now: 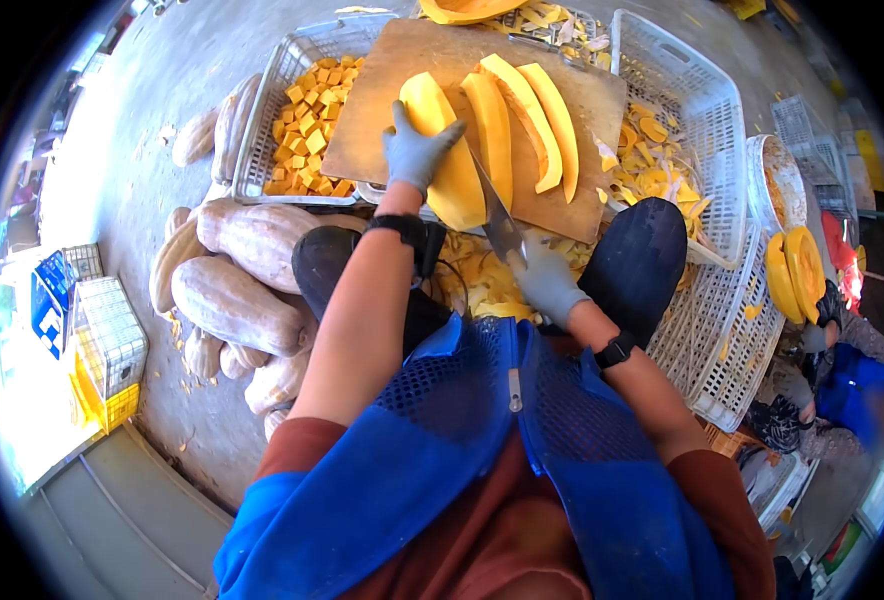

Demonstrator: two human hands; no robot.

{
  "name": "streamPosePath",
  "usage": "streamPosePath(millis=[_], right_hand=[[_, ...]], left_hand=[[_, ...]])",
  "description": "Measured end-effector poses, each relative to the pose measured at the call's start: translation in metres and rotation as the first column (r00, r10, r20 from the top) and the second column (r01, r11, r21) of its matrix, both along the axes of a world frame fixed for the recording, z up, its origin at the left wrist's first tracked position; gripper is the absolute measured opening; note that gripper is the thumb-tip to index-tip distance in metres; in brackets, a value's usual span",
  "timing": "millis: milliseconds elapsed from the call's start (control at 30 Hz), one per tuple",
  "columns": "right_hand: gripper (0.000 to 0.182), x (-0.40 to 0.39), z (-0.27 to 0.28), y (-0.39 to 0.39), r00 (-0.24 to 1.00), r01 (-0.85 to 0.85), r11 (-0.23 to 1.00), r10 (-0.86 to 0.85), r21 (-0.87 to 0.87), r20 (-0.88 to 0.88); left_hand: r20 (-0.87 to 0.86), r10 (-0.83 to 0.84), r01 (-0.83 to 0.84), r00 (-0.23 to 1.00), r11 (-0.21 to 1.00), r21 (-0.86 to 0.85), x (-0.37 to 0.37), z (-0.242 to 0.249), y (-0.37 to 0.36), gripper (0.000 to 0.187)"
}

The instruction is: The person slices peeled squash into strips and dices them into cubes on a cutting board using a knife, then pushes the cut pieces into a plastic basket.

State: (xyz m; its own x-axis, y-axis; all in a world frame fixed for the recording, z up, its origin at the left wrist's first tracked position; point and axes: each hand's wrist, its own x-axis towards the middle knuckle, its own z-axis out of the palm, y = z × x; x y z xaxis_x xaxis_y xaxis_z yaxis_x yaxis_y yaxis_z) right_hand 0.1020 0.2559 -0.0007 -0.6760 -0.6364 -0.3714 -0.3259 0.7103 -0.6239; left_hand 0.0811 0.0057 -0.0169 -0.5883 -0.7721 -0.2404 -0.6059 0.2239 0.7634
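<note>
Blue vest (332, 500) with mesh panels, worn by the person, occupies the foreground. Left hand (417, 155), gloved in grey, clasps the leftmost peeled pumpkin piece (454, 190) on a wooden cutting board (367, 110), thumb and fingers spread. Right hand (550, 282), likewise gloved, closes around the handle of a knife (499, 224) whose blade lies along that piece's right edge. Three further slices (490, 120) rest to its right; a white crate (256, 140) of orange cubes (307, 135) stands at the board's left.

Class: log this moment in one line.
left hand: on pumpkin piece | right hand: gripping knife | cutting board: three further slices
</note>
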Motion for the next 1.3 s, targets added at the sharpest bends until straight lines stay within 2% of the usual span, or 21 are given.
streamPosePath(millis=[67,100,167,200,267,300,333,467,533,567,600,733,833,867,967,1067,1167,1200,1300], right_hand=[[0.038,-0.001,-0.006,-0.001,1.000,-0.019,0.999,0.018,-0.026,-0.021],[0.037,-0.002,-0.010,-0.003,1.000,-0.018,0.999,0.017,-0.029,-0.013],[0.037,-0.002,-0.015,-0.006,1.000,-0.017,0.999,0.017,-0.033,0.007],[0.037,-0.002,-0.012,-0.006,0.999,0.003,1.000,-0.001,-0.030,0.050],[0.037,-0.005,-0.004,-0.005,0.991,0.035,0.999,-0.032,-0.022,0.131],[0.037,-0.008,-0.008,-0.004,0.995,0.013,0.999,-0.008,-0.047,0.101],[0.037,-0.012,-0.016,-0.001,0.998,-0.007,0.997,0.012,-0.074,0.068],[0.035,-0.026,-0.026,0.001,0.981,-0.107,0.986,0.085,-0.126,-0.174],[0.034,-0.040,0.000,-0.007,0.994,-0.031,0.992,0.043,-0.125,0.099],[0.033,-0.049,0.017,-0.012,0.972,0.006,0.994,0.021,-0.113,0.236],[0.033,-0.055,0.030,-0.018,0.937,0.067,0.993,-0.029,-0.096,0.349],[0.033,-0.070,0.061,-0.025,0.901,0.021,1.000,-0.014,-0.011,0.433],[0.033,-0.045,0.037,-0.023,0.963,0.093,0.996,-0.088,-0.008,0.253],[0.033,-0.038,-0.001,-0.018,0.998,0.017,0.996,-0.022,-0.092,-0.055],[0.034,-0.028,-0.033,-0.014,0.995,0.056,0.995,-0.063,-0.084,-0.077],[0.034,-0.038,-0.020,-0.009,0.990,0.121,0.986,-0.129,-0.119,-0.057],[0.034,-0.052,-0.016,-0.003,0.986,0.134,0.985,-0.144,-0.112,-0.086],[0.035,-0.056,-0.015,-0.004,0.985,0.133,0.987,-0.142,-0.090,-0.099],[0.036,-0.058,0.001,-0.017,0.977,0.133,0.975,-0.159,-0.180,-0.142]], left_hand=[[-0.049,0.068,-0.075,0.996,0.985,-0.154,0.009,-0.013,0.022,0.110],[0.028,0.089,-0.081,0.996,0.976,-0.204,0.016,0.000,0.045,0.111],[-0.020,0.180,-0.179,0.983,0.947,-0.269,0.022,-0.024,0.076,0.114],[-0.113,0.271,-0.284,0.956,0.951,-0.125,0.027,-0.021,0.084,0.118],[-0.092,0.339,-0.330,0.936,0.938,0.102,0.037,-0.012,0.092,0.120],[-0.079,0.376,-0.353,0.923,0.912,0.211,0.040,-0.003,0.093,0.121],[-0.077,0.369,-0.346,0.926,0.913,0.216,0.041,-0.004,0.090,0.122],[-0.415,0.394,-0.184,0.820,0.868,0.461,0.043,-0.015,0.081,0.098],[-0.538,0.450,-0.083,0.713,0.816,0.573,0.031,-0.020,0.071,0.082],[-0.557,0.467,-0.033,0.687,0.786,0.617,0.024,-0.013,0.066,0.068],[-0.535,0.505,-0.023,0.677,0.741,0.671,0.015,-0.011,0.061,0.067],[-0.499,0.648,-0.041,0.575,0.632,0.774,-0.018,-0.019,0.037,0.064],[-0.498,0.684,-0.085,0.532,0.629,0.773,-0.026,-0.028,0.023,0.064],[-0.498,0.674,-0.048,0.546,0.619,0.784,-0.023,-0.030,0.019,0.064],[-0.488,0.622,-0.115,0.612,0.681,0.724,-0.018,-0.030,0.014,0.064],[-0.527,0.504,0.018,0.685,0.711,0.703,0.001,-0.024,0.001,0.062],[-0.565,0.485,-0.091,0.668,0.806,0.584,0.002,-0.031,0.007,0.064],[-0.589,0.505,-0.074,0.632,0.795,0.602,-0.002,-0.032,0.013,0.067],[-0.522,0.469,-0.217,0.712,0.854,0.472,-0.011,-0.033,0.034,0.081]])
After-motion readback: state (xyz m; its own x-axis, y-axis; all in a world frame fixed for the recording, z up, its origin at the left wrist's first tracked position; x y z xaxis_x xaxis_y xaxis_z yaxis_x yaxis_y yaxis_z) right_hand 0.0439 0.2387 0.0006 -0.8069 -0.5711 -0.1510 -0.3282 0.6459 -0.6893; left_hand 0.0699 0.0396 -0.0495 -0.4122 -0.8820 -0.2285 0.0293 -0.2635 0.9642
